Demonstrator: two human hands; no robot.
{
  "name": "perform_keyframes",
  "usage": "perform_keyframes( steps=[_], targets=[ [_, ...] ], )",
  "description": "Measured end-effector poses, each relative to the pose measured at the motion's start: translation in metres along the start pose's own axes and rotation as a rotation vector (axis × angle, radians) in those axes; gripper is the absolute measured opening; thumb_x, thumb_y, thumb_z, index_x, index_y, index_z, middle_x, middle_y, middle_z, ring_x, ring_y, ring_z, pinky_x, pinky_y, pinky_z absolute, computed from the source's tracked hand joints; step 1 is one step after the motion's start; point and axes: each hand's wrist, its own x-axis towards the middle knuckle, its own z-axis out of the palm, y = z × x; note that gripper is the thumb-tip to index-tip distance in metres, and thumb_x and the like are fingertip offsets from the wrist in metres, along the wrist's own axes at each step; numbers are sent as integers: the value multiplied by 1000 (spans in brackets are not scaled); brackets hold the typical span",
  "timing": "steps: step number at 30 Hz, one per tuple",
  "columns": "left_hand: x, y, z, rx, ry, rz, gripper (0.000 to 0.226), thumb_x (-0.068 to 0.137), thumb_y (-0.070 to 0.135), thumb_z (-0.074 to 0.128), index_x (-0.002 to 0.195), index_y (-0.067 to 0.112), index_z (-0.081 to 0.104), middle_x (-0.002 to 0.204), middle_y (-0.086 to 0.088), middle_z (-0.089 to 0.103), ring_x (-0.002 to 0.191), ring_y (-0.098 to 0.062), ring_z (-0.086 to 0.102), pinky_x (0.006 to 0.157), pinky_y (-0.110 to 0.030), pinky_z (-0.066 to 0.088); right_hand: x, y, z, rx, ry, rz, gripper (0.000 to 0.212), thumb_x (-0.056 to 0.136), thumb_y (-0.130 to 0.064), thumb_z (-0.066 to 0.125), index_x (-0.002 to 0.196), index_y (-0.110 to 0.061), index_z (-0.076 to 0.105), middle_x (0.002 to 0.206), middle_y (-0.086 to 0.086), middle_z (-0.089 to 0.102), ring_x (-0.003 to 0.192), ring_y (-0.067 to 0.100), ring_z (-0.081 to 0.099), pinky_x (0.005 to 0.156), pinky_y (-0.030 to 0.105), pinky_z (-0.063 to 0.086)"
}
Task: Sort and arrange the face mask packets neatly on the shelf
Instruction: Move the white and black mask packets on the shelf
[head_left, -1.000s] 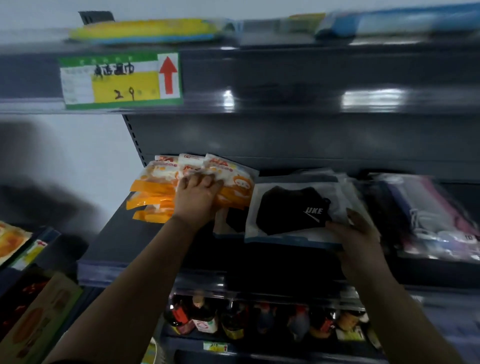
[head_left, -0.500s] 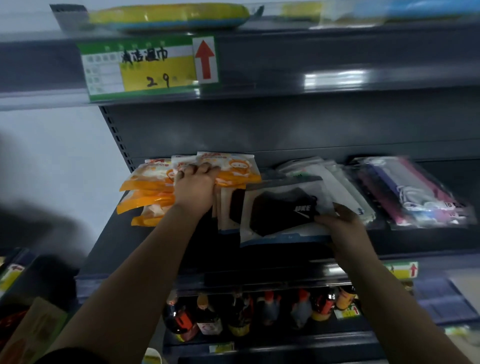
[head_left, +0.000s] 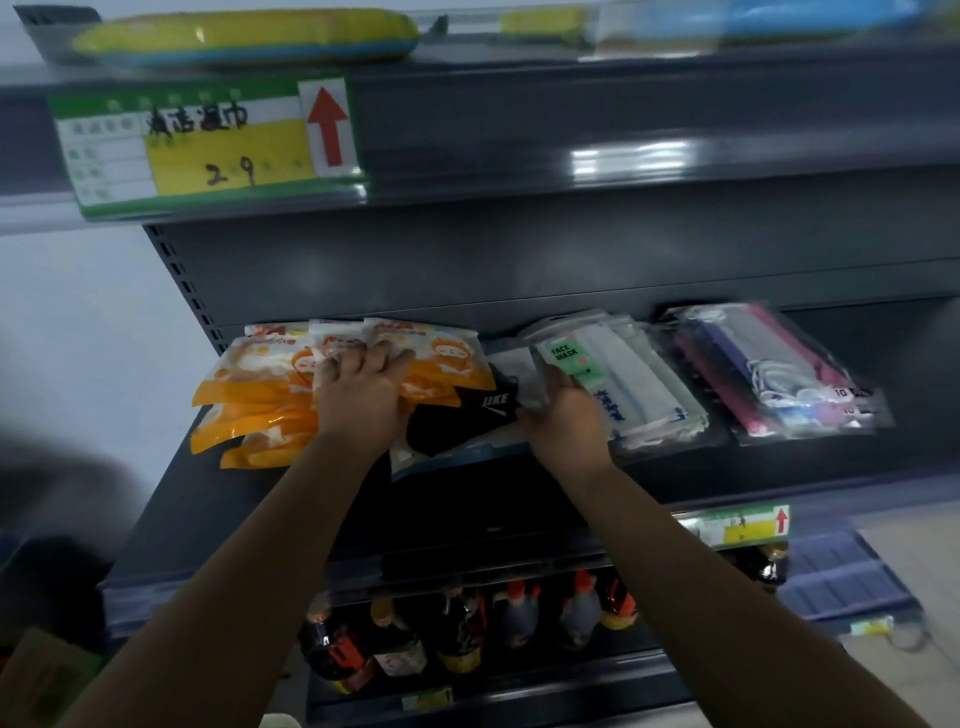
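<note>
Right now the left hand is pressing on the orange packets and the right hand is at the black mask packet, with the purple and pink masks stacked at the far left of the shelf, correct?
Not quite. The head view shows the purple and pink masks at the far right of the shelf, not the left. The rest holds: the left hand presses on the orange packets, and the right hand is at the black mask packet.

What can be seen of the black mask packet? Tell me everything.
The black mask packet is a clear, glossy plastic sleeve holding a black cloth mask with white lettering. It lies flat on the shelf, between the orange packets and the white mask packets. The left hand covers its left part; the right hand grips its right edge.
</note>
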Motion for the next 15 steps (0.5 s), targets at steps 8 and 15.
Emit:
perform_keyframes(
  steps=[8,15],
  targets=[
    [-14,72,-29,-74,99,36,60,85,35,56,142,23,38,143,-5,42,134,-30,31,111,-45,20,-11,26,-59,-188,105,-370,37,75,-11,60,111,-4,64,108,18,65,95,38,63,77,40,54],
    [-10,201,-43,-108,67,137,55,90,37,47,143,26,33,142,1,42,133,-25,32,110,-40,24,-6,98,-144,-526,31,-329,32,58,-22,74,87,-10,69,82,11,67,74,35,65,62,37,53]
  ],
)
